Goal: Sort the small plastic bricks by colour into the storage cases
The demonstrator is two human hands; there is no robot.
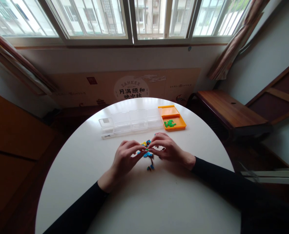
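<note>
My left hand (125, 156) and my right hand (164, 147) meet over the middle of the round white table (90, 182). Between their fingertips sits a small model of tiny blue, yellow and brown bricks (146, 149), and both hands pinch it. A few loose blue and brown bricks (150, 167) lie just below the hands. How the fingers grip the model is partly hidden.
A clear plastic compartment box (131, 123) lies beyond the hands. To its right is an orange tray (172, 117) holding several green bricks (169, 123). A wooden bench (228, 112) stands right of the table, with windows and a printed board behind.
</note>
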